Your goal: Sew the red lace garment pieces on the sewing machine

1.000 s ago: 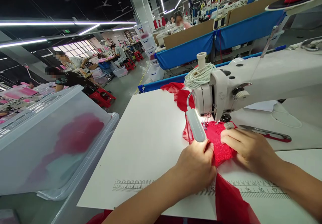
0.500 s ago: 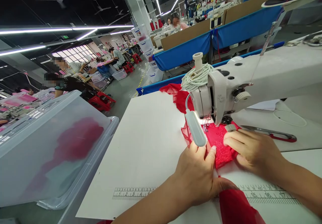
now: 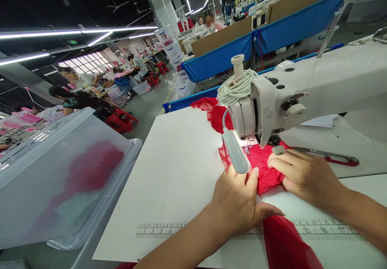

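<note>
Red lace fabric (image 3: 266, 176) lies under the presser foot (image 3: 247, 150) of a white sewing machine (image 3: 329, 87). Fingers of my left hand (image 3: 237, 200) press and hold the cloth at its near left side, with the thumb stretched out above a hanging sheer red length (image 3: 287, 241). My right hand (image 3: 308, 176) grips the right edge of the lace with bent fingers; its fingertips are partly hidden. A small lit lamp (image 3: 236, 151) covers part of the stitching area and my left fingertips. More red sheer cloth (image 3: 216, 114) spreads behind the needle.
Thread snips (image 3: 329, 156) with a red handle lie right of my right hand. A printed ruler (image 3: 163, 230) runs along the white table (image 3: 163, 172). At left stands a translucent plastic bin (image 3: 60, 180) with red cloth inside. Co-workers sit at machines further back.
Both hands and the red lace have shifted slightly forward, toward the presser foot. The whole view has tilted a little. Both hands keep the same hold.
</note>
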`<state>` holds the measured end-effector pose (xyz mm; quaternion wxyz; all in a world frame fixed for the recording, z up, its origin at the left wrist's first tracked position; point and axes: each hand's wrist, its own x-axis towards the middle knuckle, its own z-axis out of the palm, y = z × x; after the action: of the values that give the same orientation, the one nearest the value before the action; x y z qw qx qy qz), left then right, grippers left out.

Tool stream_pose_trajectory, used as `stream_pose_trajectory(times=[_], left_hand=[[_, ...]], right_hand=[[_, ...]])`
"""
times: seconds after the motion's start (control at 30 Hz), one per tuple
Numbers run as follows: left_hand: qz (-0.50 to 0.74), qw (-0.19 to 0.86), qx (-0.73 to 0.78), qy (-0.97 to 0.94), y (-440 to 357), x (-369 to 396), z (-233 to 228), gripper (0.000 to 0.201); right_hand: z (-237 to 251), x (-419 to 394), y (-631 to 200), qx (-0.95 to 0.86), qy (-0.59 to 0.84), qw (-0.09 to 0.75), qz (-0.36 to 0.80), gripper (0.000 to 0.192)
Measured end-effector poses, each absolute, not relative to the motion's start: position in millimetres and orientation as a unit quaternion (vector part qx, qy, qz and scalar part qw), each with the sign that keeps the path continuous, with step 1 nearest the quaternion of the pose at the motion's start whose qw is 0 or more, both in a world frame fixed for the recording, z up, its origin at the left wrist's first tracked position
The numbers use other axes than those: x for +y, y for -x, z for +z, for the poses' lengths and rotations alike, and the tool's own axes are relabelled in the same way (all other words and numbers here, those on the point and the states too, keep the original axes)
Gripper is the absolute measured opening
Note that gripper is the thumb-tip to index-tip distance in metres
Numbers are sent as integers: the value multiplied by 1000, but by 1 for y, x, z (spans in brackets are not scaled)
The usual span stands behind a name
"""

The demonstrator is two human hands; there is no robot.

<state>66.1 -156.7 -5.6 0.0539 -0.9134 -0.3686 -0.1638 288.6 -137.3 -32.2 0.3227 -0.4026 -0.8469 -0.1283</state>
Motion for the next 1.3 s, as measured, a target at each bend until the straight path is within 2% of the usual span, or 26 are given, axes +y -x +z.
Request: stream_pose_trajectory(times=[0.6,0.9,1.03,1.2,1.3], left_hand=[[-125,78,-362,921,-65,-160,-10,103],[-177,117,-360,908,-66,-159,-21,102],[-183,126,-363,905,-66,-157,-24,93],[-156,116,-359,913,-65,-158,-14,58],[-156,117,-364,911,-66,-157,-10,48]], right_hand=[[-18,-133,-286,-847,411,309,-135,33],[-19,-130,-285,-845,412,320,-118,35],[-23,-127,-286,-848,402,331,-99,34],[-20,-128,-287,-856,401,302,-122,34],[-16,-135,-287,-847,416,284,-173,34]])
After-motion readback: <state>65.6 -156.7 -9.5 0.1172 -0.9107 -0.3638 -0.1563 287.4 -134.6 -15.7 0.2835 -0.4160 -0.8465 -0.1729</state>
